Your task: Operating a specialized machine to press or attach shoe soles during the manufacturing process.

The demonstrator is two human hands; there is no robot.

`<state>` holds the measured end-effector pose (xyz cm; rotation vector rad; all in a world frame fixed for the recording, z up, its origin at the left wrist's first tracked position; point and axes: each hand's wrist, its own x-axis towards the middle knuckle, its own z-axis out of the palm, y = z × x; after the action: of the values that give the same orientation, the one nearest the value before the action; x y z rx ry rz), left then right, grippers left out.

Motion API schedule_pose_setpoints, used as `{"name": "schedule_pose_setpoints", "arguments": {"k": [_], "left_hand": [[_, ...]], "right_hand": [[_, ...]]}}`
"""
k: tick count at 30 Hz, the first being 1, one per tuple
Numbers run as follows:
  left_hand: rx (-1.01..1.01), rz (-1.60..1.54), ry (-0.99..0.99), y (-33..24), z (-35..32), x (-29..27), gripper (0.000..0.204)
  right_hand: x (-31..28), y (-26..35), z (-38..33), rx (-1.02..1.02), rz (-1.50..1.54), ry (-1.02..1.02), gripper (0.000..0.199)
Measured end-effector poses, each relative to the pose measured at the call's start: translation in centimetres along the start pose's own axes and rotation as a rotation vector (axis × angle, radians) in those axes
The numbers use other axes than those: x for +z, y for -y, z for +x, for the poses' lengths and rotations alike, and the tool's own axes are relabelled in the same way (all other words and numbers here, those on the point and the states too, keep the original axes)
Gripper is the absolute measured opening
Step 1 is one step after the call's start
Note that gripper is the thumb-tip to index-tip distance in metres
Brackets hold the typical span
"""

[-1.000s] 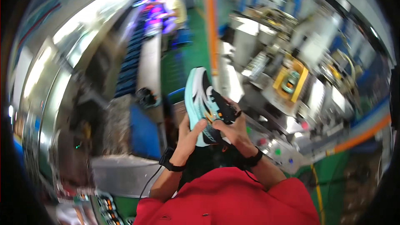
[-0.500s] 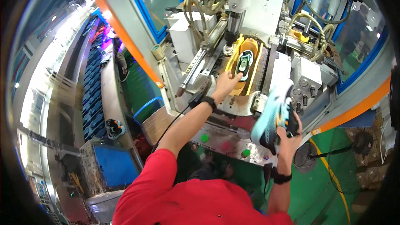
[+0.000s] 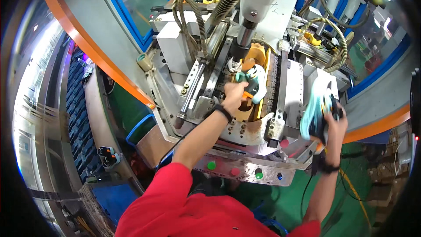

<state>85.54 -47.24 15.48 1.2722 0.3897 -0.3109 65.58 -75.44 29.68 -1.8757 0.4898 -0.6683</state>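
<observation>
My left hand (image 3: 235, 93) reaches into the grey press machine (image 3: 263, 0) and grips a teal and white shoe (image 3: 253, 81) that sits in the yellow mould cavity (image 3: 258, 57) under the press ram. My right hand (image 3: 332, 120) is raised at the machine's right side and holds a second light-teal shoe (image 3: 319, 105) upright, sole turned to the left. Both wrists wear black bands.
A steel front panel (image 3: 245, 171) with green, red and blue buttons runs below the mould. Ribbed hoses (image 3: 193, 8) loop over the machine top. An orange rail (image 3: 96, 61) borders the left; a blue conveyor with shoes (image 3: 83, 118) lies far left. The floor is green.
I turned from the aisle to the press. My left hand moved from the mould's edge deeper in and closed on the shoe there; the right hand keeps its shoe, now raised.
</observation>
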Motion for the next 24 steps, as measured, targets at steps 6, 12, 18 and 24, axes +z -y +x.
{"name": "schedule_pose_setpoints", "arguments": {"k": [6,12,18,24], "left_hand": [[-0.093,-0.226,0.254,-3.6,-17.8,-9.7,0.018],[0.122,0.033,-0.018,-5.4,-29.1,-20.6,0.026],[0.275,-0.129,-0.327,-3.4,-35.4,-24.7,0.027],[0.324,-0.243,-0.501,-0.1,-36.8,-24.5,0.019]], "right_hand": [[14.9,2.7,10.6,-0.048,-0.452,0.359,0.059],[31.7,-3.1,9.8,-0.054,-0.676,0.342,0.037],[35.8,-7.5,8.3,-0.022,-0.747,0.230,0.049],[27.3,0.8,-6.3,-0.474,-0.315,0.331,0.027]]}}
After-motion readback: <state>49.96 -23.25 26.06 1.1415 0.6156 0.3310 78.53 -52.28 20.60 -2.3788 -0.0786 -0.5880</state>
